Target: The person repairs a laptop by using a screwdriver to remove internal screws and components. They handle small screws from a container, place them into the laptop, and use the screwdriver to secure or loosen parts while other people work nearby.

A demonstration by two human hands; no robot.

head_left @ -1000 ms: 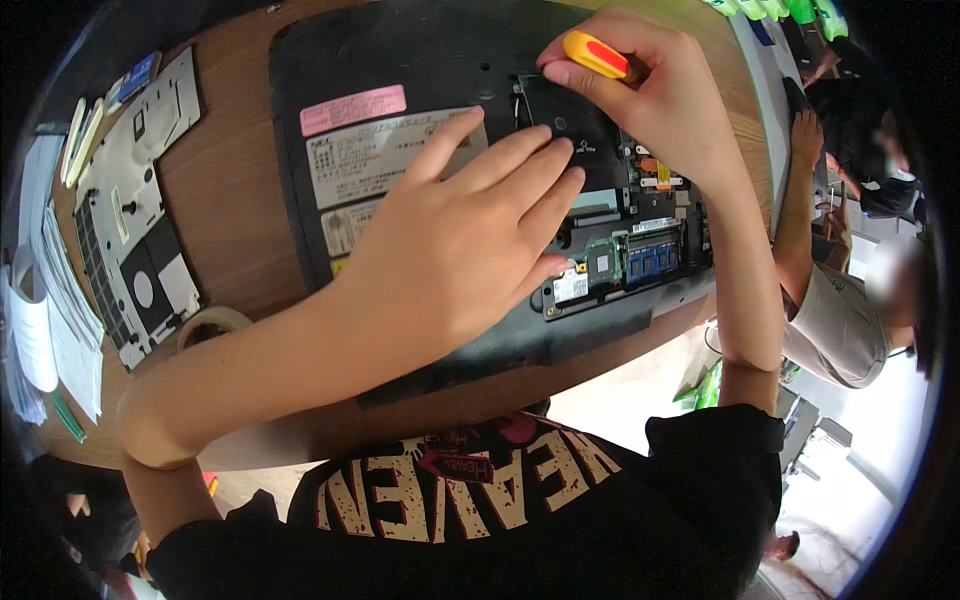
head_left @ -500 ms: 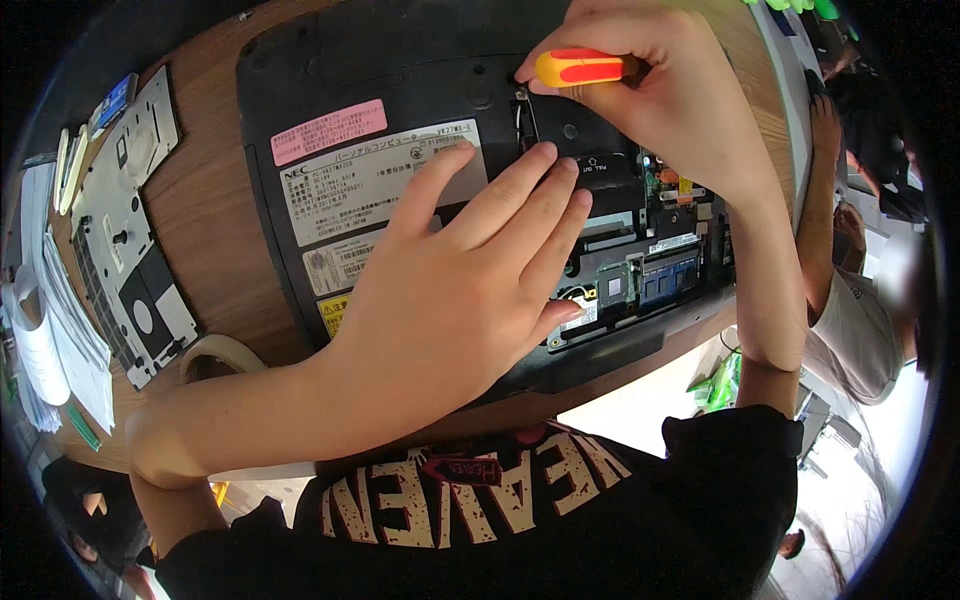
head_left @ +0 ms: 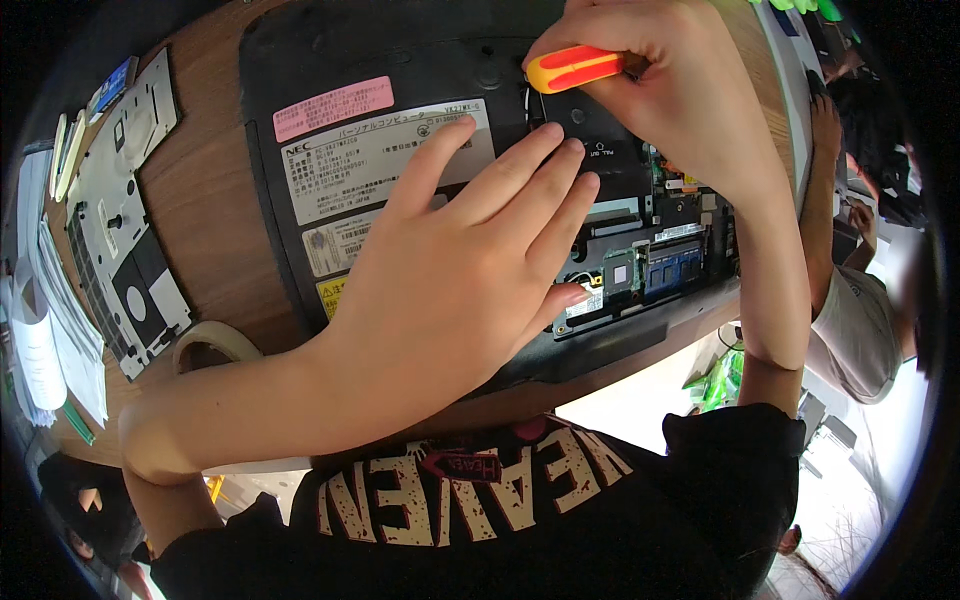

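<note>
An upturned black laptop (head_left: pixel 300 60) lies on the wooden table, its underside carrying white, pink and yellow labels. My left hand (head_left: pixel 465 240) rests flat on it with fingers spread, over the labels and the edge of an opened bay. In that bay show a blue memory module (head_left: pixel 673 268) and a green circuit board with a chip. My right hand (head_left: pixel 655 85) is closed round a screwdriver with a yellow and red handle (head_left: pixel 575 70). The handle stands over a narrow slot beyond my left fingertips; its tip is hidden from view.
Left of the laptop lies a removed metal cover plate (head_left: pixel 120 220) with black patches. Beside it are papers (head_left: pixel 60 310), a roll of tape (head_left: pixel 215 343) and a small blue-edged box (head_left: pixel 112 90). Another person's arm (head_left: pixel 822 190) is at the far right.
The screwdriver handle has tilted and shifted slightly left, now covering the slot's end. The view has shifted a little; my left hand stays flat on the laptop.
</note>
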